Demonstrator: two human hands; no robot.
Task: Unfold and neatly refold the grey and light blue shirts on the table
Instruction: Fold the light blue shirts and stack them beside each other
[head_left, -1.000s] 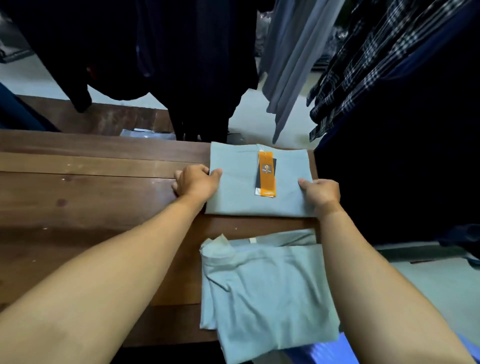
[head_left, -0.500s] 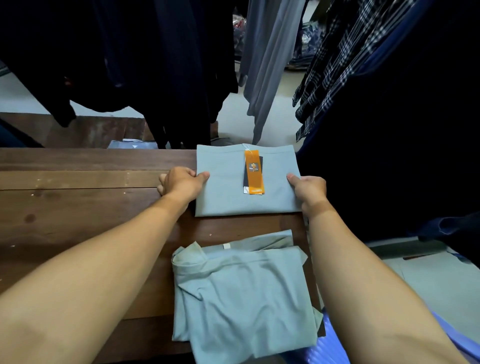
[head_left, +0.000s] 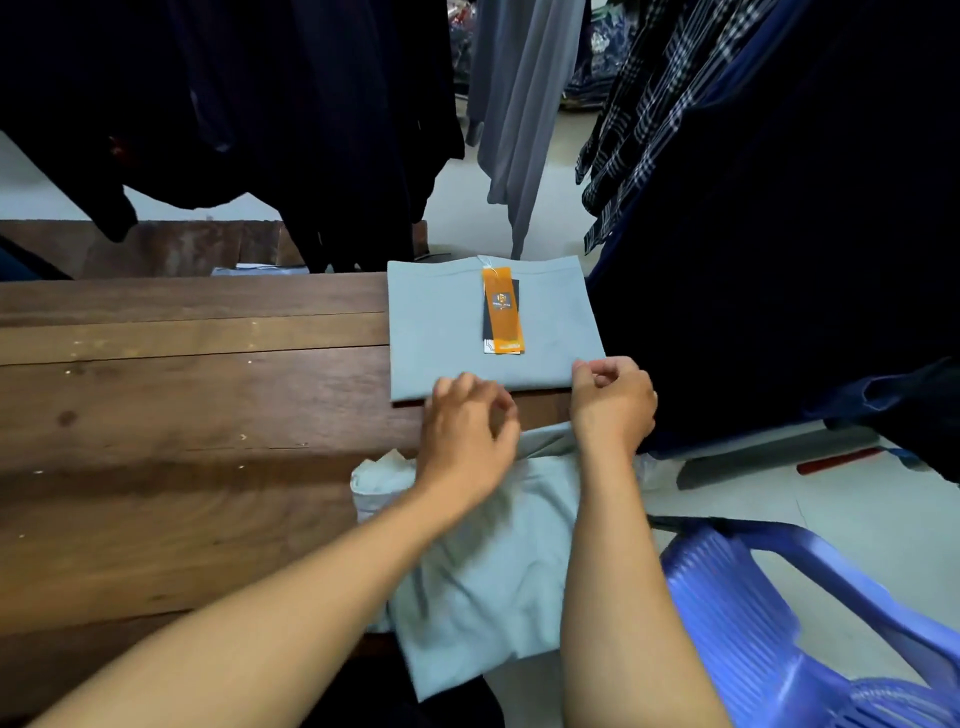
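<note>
Folded grey-blue shirt (head_left: 436, 332) is lying flat at the far right end of the wooden table (head_left: 182, 415), squared into a neat rectangle, with an orange hang tag (head_left: 503, 309) resting on top near its middle. Second shirt (head_left: 493, 571), same pale colour, is lying nearer the person in a loose, rumpled fold, its lower part hanging over the table's near edge. A narrow strip of bare wood is showing between the two. Left hand (head_left: 467, 441) is hovering over that strip and the near edge of the folded shirt; it is motion-blurred, fingers loosely curled, gripping nothing visible. Right hand (head_left: 613, 402) is sitting at the folded shirt's near right corner, fingers curled inward, thumb tip touching the cloth edge; cannot tell whether it is actually pinching fabric. Both forearms are crossing above the rumpled shirt. Blue plastic chair (head_left: 753, 623) is standing right of the table. Dark garments (head_left: 311, 104), a grey one (head_left: 519, 104) and a checked one (head_left: 649, 104) are hanging behind.
</note>
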